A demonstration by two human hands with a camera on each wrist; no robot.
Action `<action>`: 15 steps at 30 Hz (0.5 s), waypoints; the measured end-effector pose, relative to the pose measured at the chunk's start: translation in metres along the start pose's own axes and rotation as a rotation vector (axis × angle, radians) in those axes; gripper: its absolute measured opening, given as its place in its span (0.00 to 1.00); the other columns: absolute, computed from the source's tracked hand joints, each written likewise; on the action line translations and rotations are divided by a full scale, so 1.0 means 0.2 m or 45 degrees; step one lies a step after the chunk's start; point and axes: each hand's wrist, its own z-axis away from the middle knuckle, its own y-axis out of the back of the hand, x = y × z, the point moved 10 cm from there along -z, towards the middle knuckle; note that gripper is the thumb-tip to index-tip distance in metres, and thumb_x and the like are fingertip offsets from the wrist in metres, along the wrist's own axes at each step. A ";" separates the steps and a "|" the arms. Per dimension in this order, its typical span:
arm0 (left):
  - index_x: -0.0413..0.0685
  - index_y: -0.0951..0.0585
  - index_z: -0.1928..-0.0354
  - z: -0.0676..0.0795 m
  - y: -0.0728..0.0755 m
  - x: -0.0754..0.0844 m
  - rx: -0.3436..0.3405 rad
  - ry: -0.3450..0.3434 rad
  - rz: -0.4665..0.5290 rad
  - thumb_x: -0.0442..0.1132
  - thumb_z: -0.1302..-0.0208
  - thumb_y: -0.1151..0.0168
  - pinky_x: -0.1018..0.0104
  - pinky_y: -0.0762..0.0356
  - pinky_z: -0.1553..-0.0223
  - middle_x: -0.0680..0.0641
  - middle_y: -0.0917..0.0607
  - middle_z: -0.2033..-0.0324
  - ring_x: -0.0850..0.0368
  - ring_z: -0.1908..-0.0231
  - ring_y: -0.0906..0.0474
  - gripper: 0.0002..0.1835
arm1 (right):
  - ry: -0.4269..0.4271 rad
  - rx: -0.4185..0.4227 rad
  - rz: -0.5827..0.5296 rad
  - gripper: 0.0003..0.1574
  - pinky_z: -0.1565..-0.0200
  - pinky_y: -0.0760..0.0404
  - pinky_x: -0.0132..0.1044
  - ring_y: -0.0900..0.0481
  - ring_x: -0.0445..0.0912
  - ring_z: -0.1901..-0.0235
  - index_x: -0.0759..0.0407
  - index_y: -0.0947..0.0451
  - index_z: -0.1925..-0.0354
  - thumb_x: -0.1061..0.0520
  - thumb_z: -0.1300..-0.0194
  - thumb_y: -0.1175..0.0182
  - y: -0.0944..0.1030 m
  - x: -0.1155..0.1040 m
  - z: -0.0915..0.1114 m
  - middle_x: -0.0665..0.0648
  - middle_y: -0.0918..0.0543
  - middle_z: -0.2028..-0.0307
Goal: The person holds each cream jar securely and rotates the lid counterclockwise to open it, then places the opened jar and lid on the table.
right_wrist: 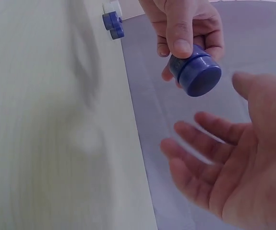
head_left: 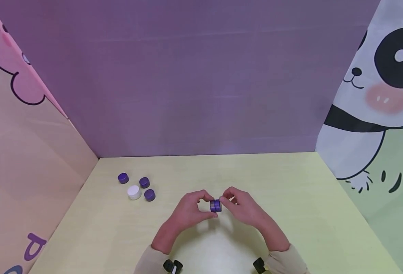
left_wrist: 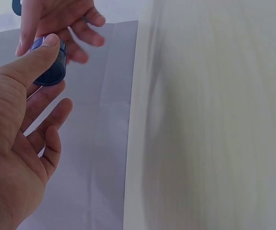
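Note:
My left hand (head_left: 191, 209) pinches a small round purple jar (head_left: 216, 206) between thumb and fingers, above the front middle of the table. A seam runs around the jar's middle, and it looks blue in the wrist views. In the left wrist view the thumb (left_wrist: 50, 42) presses on the jar's side. Facing its flat end, my right hand (head_left: 242, 205) is held close by. The right wrist view shows that hand's fingers (right_wrist: 195, 143) loosely bent and spread, a gap between them and the jar (right_wrist: 200, 76).
To the left on the pale table (head_left: 95, 228) stand three purple round pieces, one of them a purple jar (head_left: 149, 195), around a white round jar (head_left: 134, 192). A purple wall (head_left: 201, 95) rises at the table's back edge, with printed panels on both sides.

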 end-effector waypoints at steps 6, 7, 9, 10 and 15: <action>0.61 0.18 0.60 0.00 -0.01 -0.01 -0.009 0.023 -0.018 0.48 0.53 0.21 0.57 0.26 0.55 0.63 0.17 0.62 0.52 0.58 0.20 0.18 | -0.149 -0.036 0.113 0.34 0.71 0.30 0.39 0.30 0.44 0.76 0.55 0.20 0.73 0.33 0.27 0.56 -0.02 0.06 0.00 0.50 0.23 0.77; 0.61 0.18 0.60 0.00 -0.01 0.00 -0.012 0.026 -0.017 0.48 0.53 0.21 0.58 0.26 0.55 0.63 0.17 0.62 0.52 0.58 0.20 0.18 | -0.162 -0.050 0.116 0.34 0.71 0.30 0.39 0.29 0.44 0.75 0.54 0.19 0.73 0.33 0.27 0.56 -0.03 0.06 0.00 0.50 0.21 0.75; 0.62 0.19 0.61 0.00 -0.01 0.00 -0.015 0.023 -0.022 0.49 0.53 0.21 0.58 0.26 0.55 0.64 0.17 0.63 0.52 0.58 0.20 0.18 | -0.167 -0.079 0.120 0.36 0.73 0.32 0.38 0.31 0.43 0.77 0.55 0.19 0.74 0.32 0.28 0.56 -0.04 0.06 0.00 0.48 0.22 0.77; 0.62 0.19 0.61 0.00 -0.01 -0.01 -0.014 0.020 -0.023 0.49 0.53 0.21 0.58 0.26 0.55 0.64 0.17 0.63 0.53 0.58 0.20 0.18 | -0.161 -0.094 0.115 0.35 0.74 0.33 0.36 0.32 0.42 0.78 0.56 0.20 0.74 0.32 0.28 0.55 -0.05 0.06 0.00 0.47 0.24 0.79; 0.63 0.19 0.61 0.01 0.00 -0.01 -0.013 0.016 -0.004 0.49 0.53 0.22 0.56 0.26 0.55 0.65 0.17 0.63 0.54 0.57 0.20 0.17 | -0.044 -0.150 0.063 0.27 0.78 0.35 0.34 0.33 0.40 0.80 0.56 0.20 0.70 0.37 0.30 0.48 -0.08 0.02 -0.02 0.46 0.27 0.79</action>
